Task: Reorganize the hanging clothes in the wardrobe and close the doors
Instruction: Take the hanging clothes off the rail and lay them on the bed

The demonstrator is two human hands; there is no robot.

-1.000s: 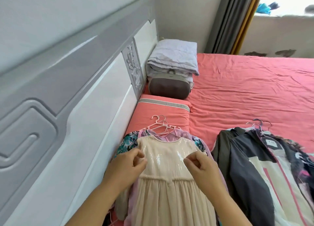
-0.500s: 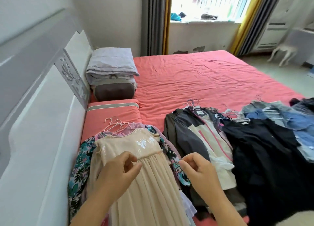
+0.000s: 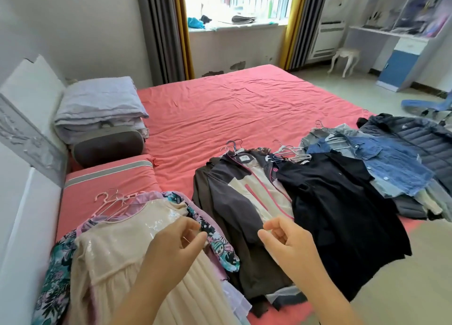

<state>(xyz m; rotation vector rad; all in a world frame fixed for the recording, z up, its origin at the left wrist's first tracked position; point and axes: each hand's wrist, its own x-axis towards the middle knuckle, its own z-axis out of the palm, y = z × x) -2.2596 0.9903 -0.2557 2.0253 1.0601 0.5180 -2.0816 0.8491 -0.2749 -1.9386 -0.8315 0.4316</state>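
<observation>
Both my hands, L (image 3: pixel 176 249) & R (image 3: pixel 286 241), hover loosely curled, grip on nothing. Dress (image 3: pixel 117 246) at 7 o'clock on bed (image 3: pixel 232 109), jackets (image 3: pixel 244 202) at 3. Risk: hangers (image 3: pixel 110 202) tangle if I grab piles fast.

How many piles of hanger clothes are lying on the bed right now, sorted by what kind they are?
Dress pile, cream dress on top: 1
Jacket pile, grey jacket on top: 1
Dark pile, black garment on top: 1
Denim pile, blue denim jacket on top: 1
Total: 4 piles
</observation>
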